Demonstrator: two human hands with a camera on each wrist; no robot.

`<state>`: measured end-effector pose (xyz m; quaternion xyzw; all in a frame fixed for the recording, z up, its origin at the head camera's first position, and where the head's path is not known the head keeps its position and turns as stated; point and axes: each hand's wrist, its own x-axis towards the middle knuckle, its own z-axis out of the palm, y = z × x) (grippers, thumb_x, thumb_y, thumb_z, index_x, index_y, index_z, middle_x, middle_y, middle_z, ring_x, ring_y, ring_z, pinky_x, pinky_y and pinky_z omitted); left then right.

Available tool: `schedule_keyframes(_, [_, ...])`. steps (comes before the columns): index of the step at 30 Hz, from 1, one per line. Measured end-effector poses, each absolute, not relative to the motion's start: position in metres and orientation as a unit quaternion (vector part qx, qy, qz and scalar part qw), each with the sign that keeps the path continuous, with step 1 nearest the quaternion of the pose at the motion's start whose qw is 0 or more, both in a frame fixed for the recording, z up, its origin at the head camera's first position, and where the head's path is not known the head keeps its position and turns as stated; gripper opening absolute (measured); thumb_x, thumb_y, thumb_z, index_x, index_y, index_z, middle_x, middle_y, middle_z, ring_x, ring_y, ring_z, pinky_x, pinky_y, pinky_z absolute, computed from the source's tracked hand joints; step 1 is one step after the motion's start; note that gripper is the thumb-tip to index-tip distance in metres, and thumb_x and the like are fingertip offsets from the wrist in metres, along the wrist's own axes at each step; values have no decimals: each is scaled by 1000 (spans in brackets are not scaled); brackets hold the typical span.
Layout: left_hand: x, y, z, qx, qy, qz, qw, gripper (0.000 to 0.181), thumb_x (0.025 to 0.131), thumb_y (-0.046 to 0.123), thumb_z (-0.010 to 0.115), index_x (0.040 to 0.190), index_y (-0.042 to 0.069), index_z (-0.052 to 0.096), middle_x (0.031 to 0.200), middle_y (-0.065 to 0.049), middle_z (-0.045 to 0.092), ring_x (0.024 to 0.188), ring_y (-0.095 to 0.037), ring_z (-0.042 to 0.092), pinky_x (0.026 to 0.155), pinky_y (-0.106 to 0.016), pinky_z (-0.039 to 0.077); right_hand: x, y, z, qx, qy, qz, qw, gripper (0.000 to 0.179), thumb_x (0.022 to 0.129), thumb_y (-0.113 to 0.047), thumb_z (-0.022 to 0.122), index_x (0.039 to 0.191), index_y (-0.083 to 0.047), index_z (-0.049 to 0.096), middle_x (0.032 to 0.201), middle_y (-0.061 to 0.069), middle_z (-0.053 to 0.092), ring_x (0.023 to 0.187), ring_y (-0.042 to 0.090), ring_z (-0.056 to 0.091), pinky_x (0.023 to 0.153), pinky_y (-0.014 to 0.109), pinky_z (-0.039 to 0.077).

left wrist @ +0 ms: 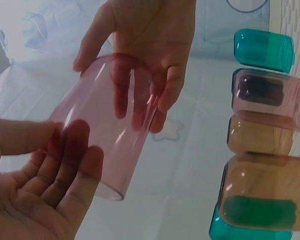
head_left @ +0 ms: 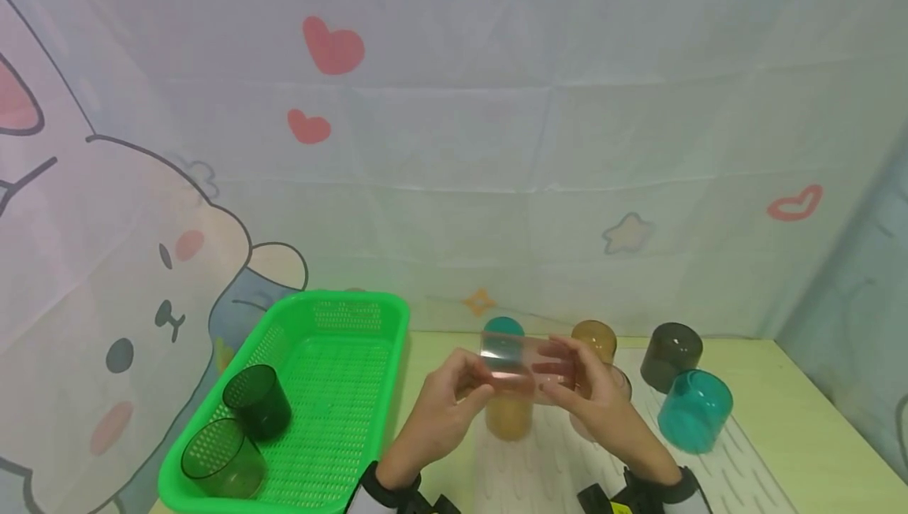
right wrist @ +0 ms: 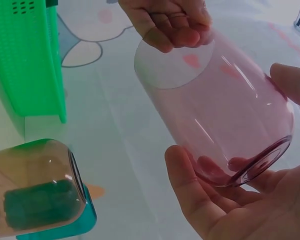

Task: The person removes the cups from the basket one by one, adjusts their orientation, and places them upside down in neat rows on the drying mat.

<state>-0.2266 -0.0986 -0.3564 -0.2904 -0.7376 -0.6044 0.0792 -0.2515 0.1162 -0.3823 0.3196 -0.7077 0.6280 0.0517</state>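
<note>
Both hands hold a clear pink glass (head_left: 521,368) on its side above the table. At its open rim, the left hand (head_left: 443,407) pinches the wall between thumb and fingers. The right hand (head_left: 603,404) grips the thick base end, its fingers showing through the tinted wall. In the right wrist view the pink glass (right wrist: 220,110) appears tilted, and nothing is seen inside it. Below the hands an amber glass (head_left: 509,421) stands, with a teal glass (head_left: 504,326) behind it. Another pink glass (head_left: 621,381) is partly hidden behind the right hand.
On the left, a green plastic basket (head_left: 399,356) holds a dark glass (head_left: 258,404) and an olive glass (head_left: 227,467). Over a white textured mat (head_left: 546,478) stand an amber glass (head_left: 594,338), a dark grey glass (head_left: 671,358) and a teal glass (head_left: 695,413). A printed cloth (head_left: 454,143) hangs behind.
</note>
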Motion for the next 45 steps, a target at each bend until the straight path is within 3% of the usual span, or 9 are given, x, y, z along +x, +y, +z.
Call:
schedule_keyframes(11, [-250,-117,-379,-328,-792,-511,63,11,84,15,60,94,11,58,91,4,61,86,-9,57,75,-27,46,-252,120,-384,298,-737,604,59,51,84,-2,57,129,-8,34,119,15,43,105,21,49,81,25,44])
schedule_keyframes(18, [-251,-134,-382,-308,-889,-338,24,28,82,31,61,105,15,57,103,4,56,96,-12,52,80,-27,42,-251,124,-380,269,-779,563,60,53,80,-14,65,125,-13,39,115,6,49,99,28,50,78,26,45])
schedule_keyframes(25, [-252,-145,-389,-264,-936,-231,25,30,82,33,59,103,12,57,102,-2,55,93,-16,52,77,-29,41,-248,124,-378,270,-845,457,65,58,74,-29,70,122,-10,44,106,3,50,86,19,50,68,26,46])
schedule_keyframes(37, [-252,-145,-396,-222,-956,-193,7,27,85,35,53,98,12,58,92,-1,55,82,-16,52,69,-30,42,-241,110,-389,273,-908,319,18,59,73,-43,66,120,-13,48,101,-6,50,84,7,50,68,30,44])
schedule_keyframes(45, [-251,-144,-396,-219,-958,-183,26,25,84,33,53,94,11,58,86,-1,54,77,-16,51,66,-30,41,-242,95,-400,340,-894,288,40,40,70,-26,69,104,-17,49,85,-9,46,73,6,46,62,24,41])
